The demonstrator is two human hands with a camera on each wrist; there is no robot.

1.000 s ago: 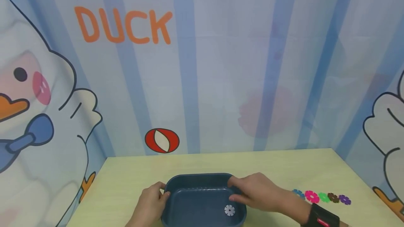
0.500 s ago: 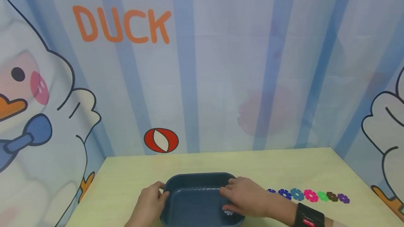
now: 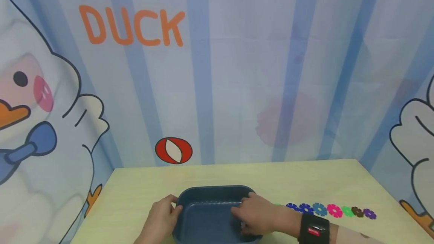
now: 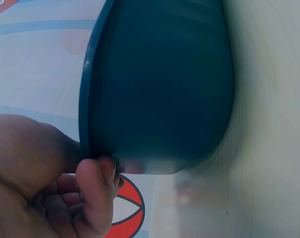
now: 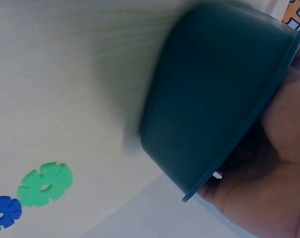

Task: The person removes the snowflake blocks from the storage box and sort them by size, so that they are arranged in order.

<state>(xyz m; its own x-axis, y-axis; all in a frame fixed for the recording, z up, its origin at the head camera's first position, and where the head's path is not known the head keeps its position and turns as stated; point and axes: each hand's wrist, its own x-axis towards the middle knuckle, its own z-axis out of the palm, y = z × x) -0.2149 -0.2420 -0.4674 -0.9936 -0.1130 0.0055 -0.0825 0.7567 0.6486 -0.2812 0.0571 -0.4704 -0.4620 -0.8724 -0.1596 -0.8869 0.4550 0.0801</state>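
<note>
A dark blue rectangular tray (image 3: 210,221) stands at the table's near edge, cut off by the bottom of the head view. My left hand (image 3: 159,217) pinches its left rim, thumb on the inner side; the left wrist view shows the thumb and fingers at the rim (image 4: 84,99). Reaching over the right wall, my right hand (image 3: 257,215) has its curled fingers and thumb down inside the tray. Between them shows a sliver of a white flower-shaped plastic disc (image 3: 242,224), mostly hidden by the hand. In the right wrist view the tray wall (image 5: 214,94) covers the fingertips.
Right of the tray, a row of coloured notched discs lies on the pale table (image 3: 142,183), among them a pink disc (image 3: 334,211), a purple disc (image 3: 369,214) and a green disc (image 5: 45,184). A duck-print curtain (image 3: 237,67) hangs behind.
My right hand has moved from the tray's right rim inward and down onto the white disc, uncovering more of the disc row. The left hand and tray have stayed in place.
</note>
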